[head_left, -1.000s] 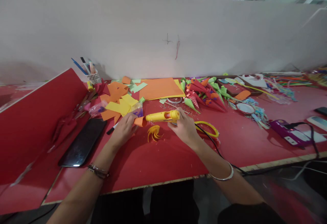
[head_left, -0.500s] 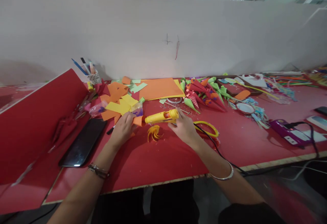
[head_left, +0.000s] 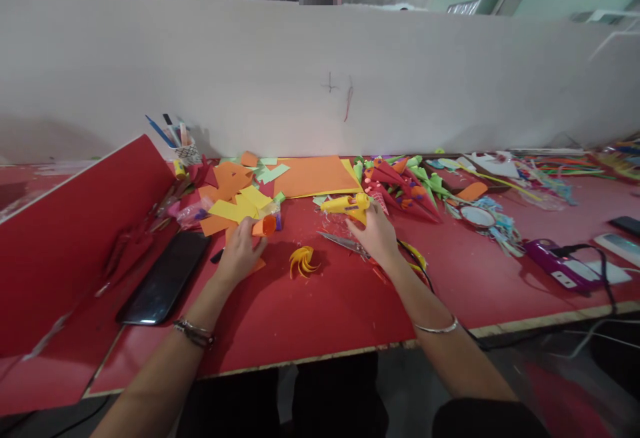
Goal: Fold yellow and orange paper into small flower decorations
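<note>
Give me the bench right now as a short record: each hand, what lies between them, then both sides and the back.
Left hand: holding rolled orange paper
Right hand: holding yellow glue gun
Between hands: curled yellow paper strips; scissors, partly hidden by the right hand
Left side: black smartphone
Right side: purple extension socket
Back: flat orange sheet; pen cup

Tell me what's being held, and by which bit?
Left grip: an orange paper tube, by its left end. Right grip: a yellow glue gun, by its handle end.
</note>
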`<state>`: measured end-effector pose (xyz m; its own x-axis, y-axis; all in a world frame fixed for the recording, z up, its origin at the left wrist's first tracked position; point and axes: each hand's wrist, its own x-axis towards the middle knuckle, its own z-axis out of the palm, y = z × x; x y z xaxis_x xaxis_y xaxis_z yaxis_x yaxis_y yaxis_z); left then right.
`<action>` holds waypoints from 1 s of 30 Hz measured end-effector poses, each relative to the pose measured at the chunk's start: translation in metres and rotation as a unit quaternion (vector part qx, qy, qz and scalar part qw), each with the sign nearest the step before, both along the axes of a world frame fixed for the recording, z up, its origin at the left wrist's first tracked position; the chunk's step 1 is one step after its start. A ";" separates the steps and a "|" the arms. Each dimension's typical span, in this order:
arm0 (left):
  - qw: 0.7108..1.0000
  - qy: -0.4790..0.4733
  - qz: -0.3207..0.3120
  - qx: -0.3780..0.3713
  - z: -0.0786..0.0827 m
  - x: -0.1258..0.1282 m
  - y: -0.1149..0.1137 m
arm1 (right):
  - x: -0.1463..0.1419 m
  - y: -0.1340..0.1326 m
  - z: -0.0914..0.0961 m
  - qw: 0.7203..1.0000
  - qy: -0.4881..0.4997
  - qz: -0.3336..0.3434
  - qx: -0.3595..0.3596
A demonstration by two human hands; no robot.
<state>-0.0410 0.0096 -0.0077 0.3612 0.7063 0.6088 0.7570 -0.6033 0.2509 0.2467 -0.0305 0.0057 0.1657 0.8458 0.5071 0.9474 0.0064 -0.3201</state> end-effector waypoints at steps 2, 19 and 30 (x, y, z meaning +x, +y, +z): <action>1.000 -0.013 0.010 -0.002 0.000 0.001 0.000 | 0.008 0.004 -0.005 1.000 0.000 0.003 -0.014; 0.993 -0.050 0.012 -0.106 0.004 0.005 -0.004 | -0.006 -0.006 0.019 0.973 0.115 0.064 0.189; 0.993 -0.042 0.006 -0.111 0.004 0.004 -0.004 | -0.094 -0.037 0.025 0.958 -0.086 0.212 -0.173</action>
